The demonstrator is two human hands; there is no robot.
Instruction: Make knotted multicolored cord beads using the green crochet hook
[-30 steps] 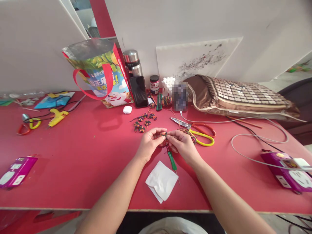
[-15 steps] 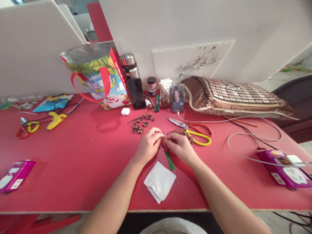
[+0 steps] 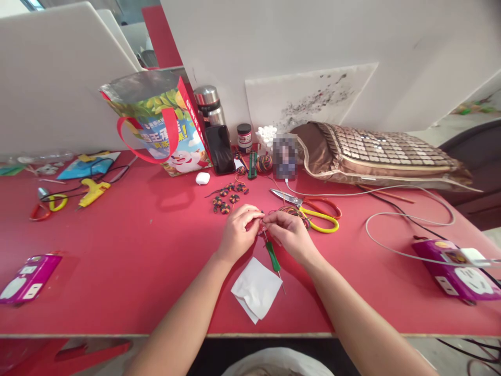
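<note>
My left hand [image 3: 241, 230] and my right hand [image 3: 287, 230] meet at the middle of the red table, fingertips almost touching. Both pinch what looks like a thin cord, mostly hidden by the fingers; a small dark bit shows at the left fingertips. Beside and partly behind the right hand lies a bundle of multicoloured cord [image 3: 294, 212]. Just below the fingers rests a green-handled thin metal tool [image 3: 272, 256], its rod pointing towards me. Several round knotted cord pieces [image 3: 224, 208] lie beyond my left hand. A folded white tissue [image 3: 256, 290] lies between my forearms.
Scissors [image 3: 321, 222] with red and yellow handles lie right of my hands. Behind stand a black phone [image 3: 219, 150], a shopping bag [image 3: 156, 130], a steel flask [image 3: 210, 104] and a jar [image 3: 244, 138]. A glue gun [image 3: 93, 192] lies left; a purple power strip [image 3: 454, 269] sits right.
Both hands stay in nearly the same place, with small shifts of the right fingers. The view has moved slightly; the things on the table lie as before.
</note>
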